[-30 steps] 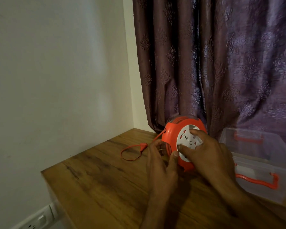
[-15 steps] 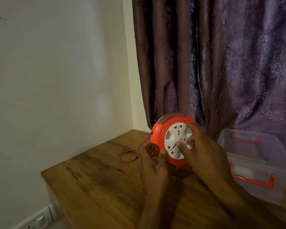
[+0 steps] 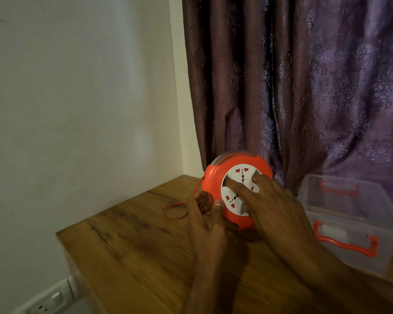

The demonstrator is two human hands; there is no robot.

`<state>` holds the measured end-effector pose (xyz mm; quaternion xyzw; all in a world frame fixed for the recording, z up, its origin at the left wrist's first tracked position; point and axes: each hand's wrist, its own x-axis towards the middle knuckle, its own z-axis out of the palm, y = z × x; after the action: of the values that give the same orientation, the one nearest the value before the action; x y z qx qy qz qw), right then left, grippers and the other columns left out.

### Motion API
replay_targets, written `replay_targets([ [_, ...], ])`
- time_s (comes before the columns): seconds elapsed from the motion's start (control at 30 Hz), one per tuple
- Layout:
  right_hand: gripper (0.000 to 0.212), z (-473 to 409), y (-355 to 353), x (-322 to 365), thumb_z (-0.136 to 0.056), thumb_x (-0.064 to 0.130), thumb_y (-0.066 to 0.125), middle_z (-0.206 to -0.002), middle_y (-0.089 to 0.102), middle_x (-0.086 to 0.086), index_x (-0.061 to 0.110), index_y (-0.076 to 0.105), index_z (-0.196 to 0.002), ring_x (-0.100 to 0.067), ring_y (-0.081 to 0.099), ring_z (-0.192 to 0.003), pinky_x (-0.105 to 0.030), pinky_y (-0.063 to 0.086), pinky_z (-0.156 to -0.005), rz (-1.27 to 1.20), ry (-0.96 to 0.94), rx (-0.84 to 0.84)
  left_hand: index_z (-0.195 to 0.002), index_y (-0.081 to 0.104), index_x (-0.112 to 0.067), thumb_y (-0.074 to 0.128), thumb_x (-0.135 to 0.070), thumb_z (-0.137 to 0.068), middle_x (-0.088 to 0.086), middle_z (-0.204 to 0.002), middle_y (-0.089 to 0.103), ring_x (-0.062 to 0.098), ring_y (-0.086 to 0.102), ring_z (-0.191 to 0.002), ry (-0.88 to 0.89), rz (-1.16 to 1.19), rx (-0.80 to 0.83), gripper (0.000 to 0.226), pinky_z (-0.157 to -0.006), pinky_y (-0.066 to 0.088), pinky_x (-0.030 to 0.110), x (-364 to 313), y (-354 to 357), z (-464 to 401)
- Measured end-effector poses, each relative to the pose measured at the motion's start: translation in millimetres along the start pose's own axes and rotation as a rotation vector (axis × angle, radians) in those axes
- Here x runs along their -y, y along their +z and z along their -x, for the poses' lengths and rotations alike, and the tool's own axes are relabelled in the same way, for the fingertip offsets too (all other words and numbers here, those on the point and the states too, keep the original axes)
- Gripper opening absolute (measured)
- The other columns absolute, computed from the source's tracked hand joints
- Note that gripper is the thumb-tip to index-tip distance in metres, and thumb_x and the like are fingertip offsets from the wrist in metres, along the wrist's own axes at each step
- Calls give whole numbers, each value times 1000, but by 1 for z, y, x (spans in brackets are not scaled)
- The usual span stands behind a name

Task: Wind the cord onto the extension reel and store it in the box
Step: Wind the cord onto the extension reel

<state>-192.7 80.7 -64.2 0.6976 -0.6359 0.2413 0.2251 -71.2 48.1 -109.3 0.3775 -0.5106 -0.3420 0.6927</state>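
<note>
The orange extension reel (image 3: pixel 214 177) stands on edge on the wooden table (image 3: pixel 134 257), its white socket face (image 3: pixel 235 176) turned toward me. My right hand (image 3: pixel 275 207) lies over the face, two straight fingers pressing on it. My left hand (image 3: pixel 205 225) is at the reel's lower left rim, fingers and thumb curled round the orange plug (image 3: pixel 202 201). A short loop of thin orange cord (image 3: pixel 175 214) lies on the table left of that hand and runs up to the reel. The clear plastic box (image 3: pixel 386 207) with orange handles (image 3: pixel 345 244) stands open to the right.
A purple patterned curtain (image 3: pixel 304 87) hangs right behind the reel and box. A white wall (image 3: pixel 77 109) borders the table on the left, with a wall socket (image 3: pixel 48 302) low down. The table's left edge drops off near the bottom left.
The socket face has turned under my right fingers. The cord loop on the table has shrunk, and the plug has travelled from the table into my left hand.
</note>
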Motion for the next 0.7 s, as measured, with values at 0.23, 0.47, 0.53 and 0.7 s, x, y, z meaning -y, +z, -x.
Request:
replay_targets([
  [0.23,65,2,0,-5,-83,46,57,-125,50,1,52,22,-138,-22,46,-116,-41,36,-92,-25,72,-68,-116,49,-41,57,-53,-78,-31,-101,57,-14,59,-89,21,-6,49,40,-58,49,6,0,0,2],
  [0.47,66,3,-1,-2,-75,51,62,-114,56,0,52,29,-133,-22,55,-105,-41,38,-88,-61,149,-81,-111,50,-43,54,-58,-75,-33,-99,58,-13,59,-91,47,-29,47,40,-58,49,6,0,1,2],
  [0.53,68,3,-1,-2,-74,53,62,-118,56,0,53,29,-133,-22,55,-108,-40,40,-87,-85,173,-71,-115,50,-41,54,-58,-75,-33,-101,57,-9,60,-90,42,-33,48,43,-58,48,5,0,1,3],
  [0.7,70,4,-3,0,-70,51,67,-120,56,-1,54,33,-131,-25,57,-106,-39,46,-83,-176,216,-77,-119,49,-39,53,-55,-78,-35,-103,53,-11,57,-90,45,-55,48,44,-58,47,3,-3,1,4],
])
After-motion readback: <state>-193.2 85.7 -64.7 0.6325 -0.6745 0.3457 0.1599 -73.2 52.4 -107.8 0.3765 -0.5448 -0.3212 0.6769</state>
